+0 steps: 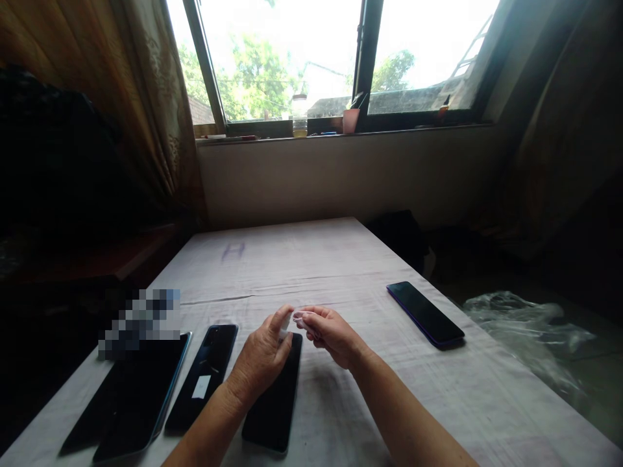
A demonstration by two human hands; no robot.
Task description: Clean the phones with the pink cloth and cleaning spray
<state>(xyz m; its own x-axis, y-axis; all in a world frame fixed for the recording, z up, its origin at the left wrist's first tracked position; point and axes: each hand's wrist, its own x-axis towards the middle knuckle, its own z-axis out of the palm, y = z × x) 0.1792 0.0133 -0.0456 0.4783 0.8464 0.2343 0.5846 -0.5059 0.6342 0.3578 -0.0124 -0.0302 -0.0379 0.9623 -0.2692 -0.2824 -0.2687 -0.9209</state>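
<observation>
My left hand (263,350) is curled around a small whitish thing (285,329), mostly hidden by the fingers, so its kind cannot be made out. Close beside it, my right hand (335,334) pinches a crumpled white cloth (307,319). Both hands are raised over the upper end of a black phone (272,402), which lies screen up and is partly covered by my left hand and forearm. To the left rests another dark phone (207,370), back up, with a white label (201,386) on it.
At the table's left edge lie more dark phones or panels (141,395), beside a blurred-out patch. A phone with a purple-blue edge (426,314) lies near the right edge of the white-covered table (292,259). Clear plastic (525,324) is on the floor. A pink cup (350,120) stands on the windowsill.
</observation>
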